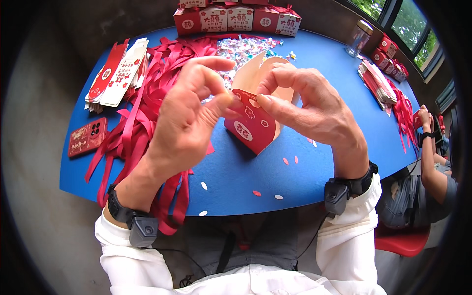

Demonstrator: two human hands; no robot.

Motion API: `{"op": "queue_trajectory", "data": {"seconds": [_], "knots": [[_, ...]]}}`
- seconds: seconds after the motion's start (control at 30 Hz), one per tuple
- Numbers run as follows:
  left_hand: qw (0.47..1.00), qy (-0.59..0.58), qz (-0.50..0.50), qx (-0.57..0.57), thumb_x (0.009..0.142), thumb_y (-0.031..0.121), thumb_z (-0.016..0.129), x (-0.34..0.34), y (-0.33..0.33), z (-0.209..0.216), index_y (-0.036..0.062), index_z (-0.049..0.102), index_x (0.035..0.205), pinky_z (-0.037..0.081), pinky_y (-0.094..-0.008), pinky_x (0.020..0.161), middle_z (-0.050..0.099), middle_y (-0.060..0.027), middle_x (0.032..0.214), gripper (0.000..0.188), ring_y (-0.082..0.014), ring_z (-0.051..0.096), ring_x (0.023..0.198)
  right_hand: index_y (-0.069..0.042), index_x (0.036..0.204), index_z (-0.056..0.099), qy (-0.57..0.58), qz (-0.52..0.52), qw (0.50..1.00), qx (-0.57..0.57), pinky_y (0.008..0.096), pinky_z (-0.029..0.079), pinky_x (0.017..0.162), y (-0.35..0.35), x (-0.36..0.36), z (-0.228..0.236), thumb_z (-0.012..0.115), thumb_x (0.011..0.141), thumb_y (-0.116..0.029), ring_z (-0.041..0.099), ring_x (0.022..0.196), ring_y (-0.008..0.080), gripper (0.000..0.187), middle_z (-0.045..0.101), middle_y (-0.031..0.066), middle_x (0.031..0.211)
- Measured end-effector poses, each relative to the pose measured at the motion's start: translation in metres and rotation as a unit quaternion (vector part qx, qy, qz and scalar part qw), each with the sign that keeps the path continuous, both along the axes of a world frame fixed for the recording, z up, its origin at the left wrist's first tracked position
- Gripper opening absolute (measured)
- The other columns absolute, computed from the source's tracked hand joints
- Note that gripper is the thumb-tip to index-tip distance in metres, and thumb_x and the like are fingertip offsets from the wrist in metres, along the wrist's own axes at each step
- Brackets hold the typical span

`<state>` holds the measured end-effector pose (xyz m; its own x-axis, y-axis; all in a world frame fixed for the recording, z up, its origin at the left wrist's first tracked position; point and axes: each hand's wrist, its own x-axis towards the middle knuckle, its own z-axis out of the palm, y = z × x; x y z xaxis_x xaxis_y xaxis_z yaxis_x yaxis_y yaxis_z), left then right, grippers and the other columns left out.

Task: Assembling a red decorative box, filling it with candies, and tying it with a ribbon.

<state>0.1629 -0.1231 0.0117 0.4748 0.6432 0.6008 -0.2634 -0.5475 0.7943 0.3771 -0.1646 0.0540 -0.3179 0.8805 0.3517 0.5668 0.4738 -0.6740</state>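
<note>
A red paper gift box [253, 129] with white flower prints stands on the blue table in front of me, its cream-lined top flaps spread apart. My right hand [314, 103] pinches the upper edge of its red front panel between thumb and forefinger. Beside the box's upper left corner, my left hand [189, 110] is closed, thumb against forefinger. A blurred reddish bit shows at its fingertips, too unclear to name. Left of the box, and partly behind my left wrist, lies a heap of dark red ribbons [140, 128].
Wrapped candies [246, 46] lie behind the box. Flat box blanks [118, 73] and a phone [87, 137] are at left. Finished boxes [214, 19] line the back. A jar [359, 38] and more blanks [377, 81] stand right, near another person's arm [430, 162]. Small paper ovals [256, 193] dot the table.
</note>
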Motion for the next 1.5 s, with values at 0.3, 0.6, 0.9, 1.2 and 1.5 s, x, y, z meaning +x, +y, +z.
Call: {"op": "queue_trajectory", "data": {"seconds": [0.3, 0.6, 0.9, 1.2, 1.5], "knots": [[0.992, 0.024, 0.036, 0.119, 0.091, 0.011, 0.071, -0.004, 0.0, 0.004, 0.0006, 0.063, 0.1, 0.058, -0.0261, 0.079, 0.048, -0.0136, 0.13, 0.016, -0.0144, 0.061, 0.105, -0.001, 0.089, 0.065, 0.061, 0.091, 0.976, 0.19, 0.0328, 0.047, 0.078, 0.002, -0.01, -0.003, 0.08, 0.083, -0.025, 0.06, 0.086, 0.0162, 0.029, 0.065, 0.0065, 0.09], [0.982, 0.074, 0.084, 0.154, 0.076, 0.02, 0.085, 0.002, -0.004, -0.001, 0.0047, 0.064, 0.114, 0.056, -0.0279, 0.076, 0.048, -0.0129, 0.126, 0.046, -0.0181, 0.062, 0.097, -0.001, 0.093, 0.064, 0.158, 0.089, 0.979, 0.093, 0.0318, 0.046, 0.088, -0.003, 0.005, 0.009, 0.063, 0.092, -0.011, 0.061, 0.093, 0.0158, 0.01, 0.064, 0.0073, 0.097], [0.926, 0.161, 0.134, 0.314, 0.091, -0.001, 0.063, 0.004, 0.001, 0.004, 0.0015, 0.06, 0.096, 0.053, -0.031, 0.077, 0.055, -0.0158, 0.12, 0.007, -0.0228, 0.061, 0.098, 0.001, 0.087, 0.065, -0.153, -0.14, 0.978, -0.027, 0.0314, 0.049, 0.073, 0.02, 0.077, 0.014, 0.063, 0.09, -0.022, 0.059, 0.077, 0.0146, 0.023, 0.064, 0.0074, 0.077], [0.944, 0.137, 0.078, 0.29, 0.097, 0.009, 0.059, -0.015, 0.005, 0.018, -0.0001, 0.057, 0.091, 0.044, -0.0298, 0.062, 0.057, -0.01, 0.086, 0.011, -0.0191, 0.057, 0.073, -0.005, 0.118, 0.064, -0.111, -0.025, 0.993, -0.016, 0.0369, 0.055, 0.084, 0.021, 0.072, 0.008, 0.078, 0.082, -0.043, 0.068, 0.088, 0.0242, 0.055, 0.07, 0.0126, 0.095], [0.934, 0.174, 0.102, 0.294, 0.073, 0.05, 0.084, -0.011, 0.019, 0.001, 0.0064, 0.065, 0.113, 0.052, -0.03, 0.072, 0.047, -0.0115, 0.12, 0.062, -0.0178, 0.056, 0.09, 0.001, 0.149, 0.026, -0.113, 0.112, 0.986, -0.041, 0.0395, 0.048, 0.101, 0.028, 0.046, -0.021, 0.087, 0.064, -0.056, 0.06, 0.118, 0.0356, 0.119, 0.058, 0.0257, 0.128]]}}
